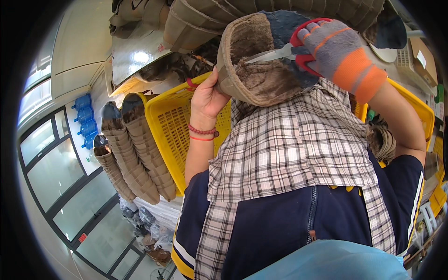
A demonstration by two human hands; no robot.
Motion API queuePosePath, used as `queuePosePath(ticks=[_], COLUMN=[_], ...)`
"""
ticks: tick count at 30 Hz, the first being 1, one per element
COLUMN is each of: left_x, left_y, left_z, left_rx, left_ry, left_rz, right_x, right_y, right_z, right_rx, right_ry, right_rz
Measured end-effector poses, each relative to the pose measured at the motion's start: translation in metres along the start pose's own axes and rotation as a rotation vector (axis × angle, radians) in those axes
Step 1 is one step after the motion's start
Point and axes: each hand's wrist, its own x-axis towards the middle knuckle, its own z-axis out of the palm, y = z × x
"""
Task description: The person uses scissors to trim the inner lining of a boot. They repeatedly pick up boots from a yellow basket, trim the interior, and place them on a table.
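Note:
My bare left hand (209,97), with a red bead bracelet at the wrist, grips the left side of a tan, fur-lined shoe upper (227,70). Its thumb lies against the outer face, and the brown fleece inside faces up. A dark blue lining part shows at the far right of the piece. In a grey and orange knit glove, my right hand (333,49) is closed around the red handles of a pair of scissors (270,55). The blades point left into the opening of the upper, over the fleece. Whether they touch the fleece I cannot tell.
A yellow plastic basket (163,123) stands at my left, another yellow bin (417,105) at my right. Long nested stacks of similar uppers (149,151) lean beside the left basket; more uppers (200,23) lie across the far side by a shiny table (133,58). Blue water bottles (86,127) stand farther left.

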Motion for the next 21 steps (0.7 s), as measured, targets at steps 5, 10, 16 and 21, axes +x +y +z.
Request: queuePosePath(ticks=[5, 10, 16, 21], left_x=[0.000, 0.000, 0.003, 0.017], left_y=[0.001, 0.000, -0.011, -0.013], left_z=[-0.009, -0.016, 0.003, 0.004], left_rx=[-0.019, -0.134, 0.012, 0.212], left_ry=[0.053, -0.093, -0.011, 0.048], left_rz=[-0.001, -0.106, -0.090, -0.060], right_x=[-0.009, -0.027, -0.048, -0.060], right_y=[0.011, 0.018, 0.009, 0.001], right_z=[0.009, 0.045, 0.070, 0.065], right_rx=[0.012, 0.446, 0.846, 0.705], right_ry=[-0.010, 0.188, 0.070, 0.022], right_rz=[0.112, 0.294, 0.563, 0.593])
